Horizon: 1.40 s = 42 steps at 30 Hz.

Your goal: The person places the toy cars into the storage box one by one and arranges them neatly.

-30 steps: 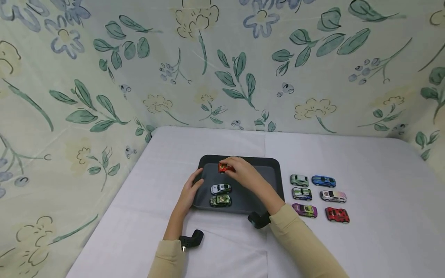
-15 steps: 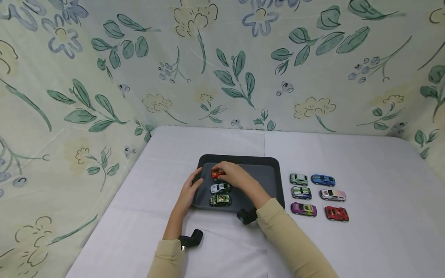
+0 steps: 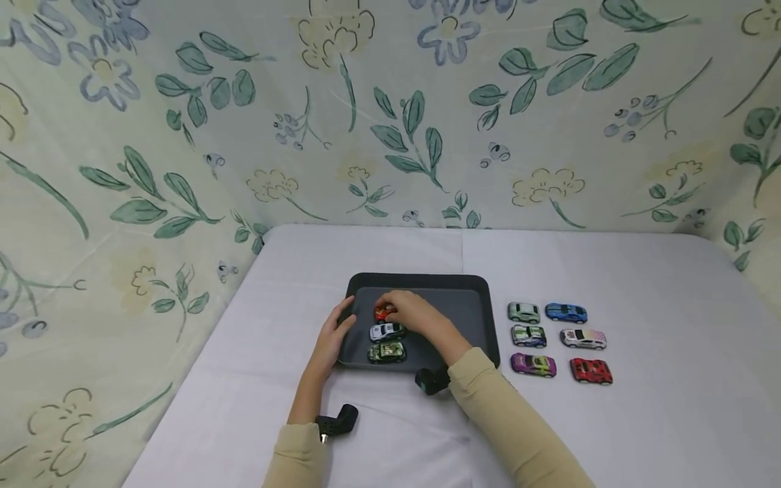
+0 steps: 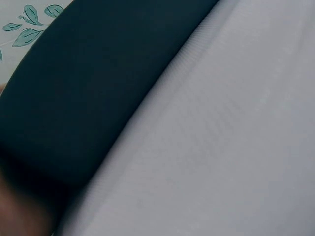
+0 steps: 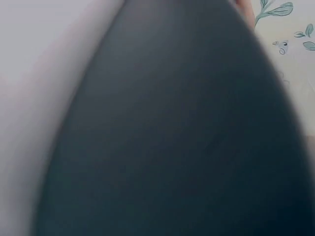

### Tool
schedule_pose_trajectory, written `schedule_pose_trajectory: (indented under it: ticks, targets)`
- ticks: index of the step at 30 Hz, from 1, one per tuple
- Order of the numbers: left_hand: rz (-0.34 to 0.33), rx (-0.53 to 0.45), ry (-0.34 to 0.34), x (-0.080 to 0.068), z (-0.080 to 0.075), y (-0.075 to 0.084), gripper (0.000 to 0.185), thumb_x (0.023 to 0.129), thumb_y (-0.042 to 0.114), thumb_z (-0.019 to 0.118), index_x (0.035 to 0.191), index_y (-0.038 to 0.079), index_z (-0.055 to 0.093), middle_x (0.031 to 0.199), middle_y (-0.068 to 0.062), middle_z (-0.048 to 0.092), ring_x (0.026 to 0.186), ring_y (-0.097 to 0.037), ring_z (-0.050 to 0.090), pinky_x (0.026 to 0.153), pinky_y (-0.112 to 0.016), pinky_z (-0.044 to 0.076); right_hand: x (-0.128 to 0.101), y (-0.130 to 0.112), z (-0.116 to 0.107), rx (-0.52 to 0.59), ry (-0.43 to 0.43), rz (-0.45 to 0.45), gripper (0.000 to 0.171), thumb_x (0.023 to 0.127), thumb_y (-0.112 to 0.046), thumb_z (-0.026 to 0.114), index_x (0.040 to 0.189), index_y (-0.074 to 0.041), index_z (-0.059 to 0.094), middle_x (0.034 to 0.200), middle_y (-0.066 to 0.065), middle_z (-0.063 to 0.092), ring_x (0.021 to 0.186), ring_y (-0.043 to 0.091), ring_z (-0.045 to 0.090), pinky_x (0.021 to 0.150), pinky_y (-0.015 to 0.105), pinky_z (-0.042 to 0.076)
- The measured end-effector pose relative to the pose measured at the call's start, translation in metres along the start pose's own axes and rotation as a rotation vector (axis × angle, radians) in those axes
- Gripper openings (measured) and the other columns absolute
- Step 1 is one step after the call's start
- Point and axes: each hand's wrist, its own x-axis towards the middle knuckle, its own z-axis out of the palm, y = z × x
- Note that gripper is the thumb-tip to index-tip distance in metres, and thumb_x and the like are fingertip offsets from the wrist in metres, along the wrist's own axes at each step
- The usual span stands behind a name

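In the head view, my right hand pinches a red toy car over the upper left of a dark grey tray. The fingers cover part of that car. Just below it in the tray sits a white-and-black toy car, with a green camouflage-patterned toy car nearer the front. At the tray's left rim rests my left hand, its fingers fairly straight and holding no car. Both wrist views are mostly filled by a dark blurred surface, and the work of the hands is hidden there.
Right of the tray stand several toy cars in two columns, among them a pale green one, a blue one, a purple one and a red black-spotted one. White cloth covers the table; floral fabric hangs behind.
My right hand has carried the red car left and slightly toward the front, close to the white-and-black car. The left hand has stayed at the tray's rim.
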Motion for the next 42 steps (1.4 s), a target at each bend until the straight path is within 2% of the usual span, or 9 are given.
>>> schedule_pose_trajectory:
  ticks: [9, 18, 24, 33, 38, 42]
  targets:
    - [0.004, -0.009, 0.006, 0.000, 0.001, -0.002, 0.047, 0.096, 0.021, 0.044, 0.141, 0.014, 0.033, 0.152, -0.008, 0.021, 0.141, -0.028, 0.012, 0.114, -0.050, 0.010, -0.010, -0.001, -0.009, -0.009, 0.039, -0.009, 0.033, 0.092, -0.016, 0.052, 0.124, -0.011, 0.056, 0.127, 0.008, 0.056, 0.116, 0.024, 0.053, 0.096, 0.038, 0.044]
    - [0.006, 0.011, 0.025, -0.003, 0.002, 0.000, 0.048, 0.095, 0.024, 0.046, 0.141, 0.015, 0.034, 0.151, -0.008, 0.022, 0.141, -0.028, 0.013, 0.114, -0.049, 0.011, -0.032, -0.007, -0.020, 0.051, 0.159, -0.012, 0.029, 0.092, -0.018, 0.052, 0.119, -0.012, 0.060, 0.126, 0.006, 0.056, 0.119, 0.024, 0.050, 0.097, 0.042, 0.042]
    - [0.011, 0.015, 0.031, -0.004, 0.003, 0.001, 0.047, 0.095, 0.022, 0.045, 0.141, 0.015, 0.035, 0.151, -0.009, 0.023, 0.141, -0.028, 0.013, 0.114, -0.049, 0.012, -0.049, -0.012, -0.022, 0.067, 0.270, -0.049, 0.027, 0.091, -0.017, 0.053, 0.118, -0.015, 0.061, 0.124, 0.003, 0.057, 0.118, 0.022, 0.051, 0.097, 0.042, 0.043]
    - [0.020, 0.009, 0.029, -0.003, 0.001, 0.001, 0.048, 0.095, 0.023, 0.046, 0.141, 0.014, 0.035, 0.151, -0.009, 0.022, 0.141, -0.028, 0.013, 0.114, -0.049, 0.012, -0.075, -0.017, -0.022, 0.110, 0.410, -0.084, 0.030, 0.091, -0.022, 0.054, 0.121, -0.019, 0.059, 0.124, 0.000, 0.057, 0.118, 0.022, 0.052, 0.096, 0.043, 0.044]
    - [0.022, 0.010, 0.030, -0.004, 0.001, 0.002, 0.050, 0.094, 0.027, 0.048, 0.140, 0.015, 0.035, 0.151, -0.009, 0.022, 0.141, -0.028, 0.013, 0.114, -0.049, 0.012, -0.090, -0.013, -0.020, 0.027, 0.525, -0.132, 0.031, 0.089, -0.024, 0.057, 0.119, -0.018, 0.060, 0.122, 0.001, 0.060, 0.117, 0.024, 0.052, 0.103, 0.048, 0.036]
    - [0.016, 0.014, 0.034, -0.005, 0.001, 0.003, 0.049, 0.094, 0.027, 0.048, 0.140, 0.015, 0.036, 0.151, -0.009, 0.022, 0.141, -0.028, 0.013, 0.114, -0.049, 0.012, -0.101, -0.007, -0.017, -0.044, 0.616, -0.204, 0.032, 0.087, -0.023, 0.060, 0.118, -0.016, 0.060, 0.120, 0.002, 0.061, 0.115, 0.023, 0.054, 0.107, 0.047, 0.030]
